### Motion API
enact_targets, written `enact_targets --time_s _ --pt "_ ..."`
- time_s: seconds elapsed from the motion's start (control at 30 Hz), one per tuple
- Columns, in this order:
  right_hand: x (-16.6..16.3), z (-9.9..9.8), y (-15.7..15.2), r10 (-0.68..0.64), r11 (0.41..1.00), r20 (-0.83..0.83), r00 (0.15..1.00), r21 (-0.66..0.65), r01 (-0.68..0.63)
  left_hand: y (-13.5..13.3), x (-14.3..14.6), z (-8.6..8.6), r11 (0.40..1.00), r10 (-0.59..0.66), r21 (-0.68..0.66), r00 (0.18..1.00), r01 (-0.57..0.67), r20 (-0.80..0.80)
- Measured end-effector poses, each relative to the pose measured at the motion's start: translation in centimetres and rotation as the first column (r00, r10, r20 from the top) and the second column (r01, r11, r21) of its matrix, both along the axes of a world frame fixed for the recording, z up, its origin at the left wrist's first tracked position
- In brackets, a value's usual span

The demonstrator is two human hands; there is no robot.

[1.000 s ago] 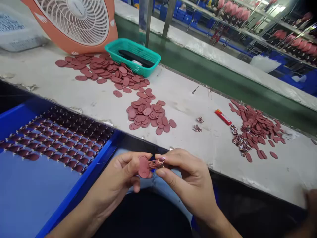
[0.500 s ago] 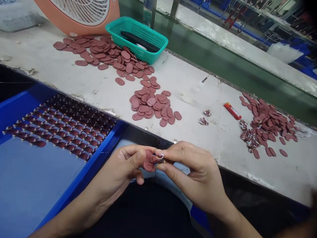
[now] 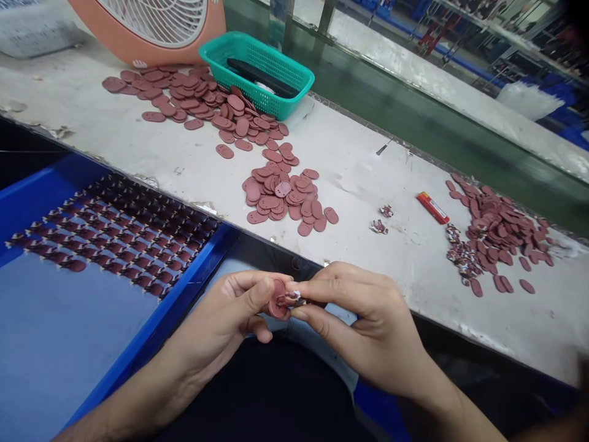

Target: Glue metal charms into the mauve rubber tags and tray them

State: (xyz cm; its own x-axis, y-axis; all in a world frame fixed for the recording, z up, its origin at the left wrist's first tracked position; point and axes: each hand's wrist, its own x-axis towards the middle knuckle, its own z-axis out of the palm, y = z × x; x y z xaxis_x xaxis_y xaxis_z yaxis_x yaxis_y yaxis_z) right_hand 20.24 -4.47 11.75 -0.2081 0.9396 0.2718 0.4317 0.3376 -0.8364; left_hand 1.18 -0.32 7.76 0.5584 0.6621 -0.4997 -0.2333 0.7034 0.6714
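Observation:
Between thumb and fingers, my left hand (image 3: 239, 304) grips a reddish-brown oval disc (image 3: 277, 302) by its left edge. My right hand (image 3: 356, 313) pinches a small painted figurine (image 3: 294, 298), brown with white and yellowish bits, and presses it against the disc's face. The two pieces touch; whether they are joined I cannot tell, as fingers cover part of both. Both hands are in front of the table edge, above my lap. On the table beyond lie two more small figurines (image 3: 380, 227) and a heap of oval discs (image 3: 288, 196).
At left, a blue tray (image 3: 69, 344) holds rows of discs with figurines. A green basket (image 3: 294, 104) with a dark object stands by an orange fan (image 3: 133, 52). Right on the table (image 3: 368, 178) are a red packet (image 3: 432, 207), more discs (image 3: 501, 224) and clustered figurines (image 3: 460, 255).
The figurine has turned slightly against the disc in my fingers. Both hands stay in nearly the same place, and the view has shifted a little.

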Motion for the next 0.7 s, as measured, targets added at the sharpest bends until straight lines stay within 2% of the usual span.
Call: enact_targets --time_s 0.43,0.57,0.7 --pt "0.4 0.6 0.0 0.077 0.994 0.117 0.990 0.062 -0.085 -0.3 0.0 -0.2 0.999 0.035 0.003 0.999 -0.035 -0.030" --pt "0.3 0.6 -0.4 0.072 0.992 0.112 0.991 0.097 -0.083 -0.6 -0.1 0.2 0.997 0.064 0.043 0.998 -0.063 -0.029" --pt "-0.1 1.3 -0.8 0.053 0.990 0.102 0.993 0.122 -0.066 -0.9 -0.1 0.9 0.995 0.071 0.066 0.997 -0.072 0.021"
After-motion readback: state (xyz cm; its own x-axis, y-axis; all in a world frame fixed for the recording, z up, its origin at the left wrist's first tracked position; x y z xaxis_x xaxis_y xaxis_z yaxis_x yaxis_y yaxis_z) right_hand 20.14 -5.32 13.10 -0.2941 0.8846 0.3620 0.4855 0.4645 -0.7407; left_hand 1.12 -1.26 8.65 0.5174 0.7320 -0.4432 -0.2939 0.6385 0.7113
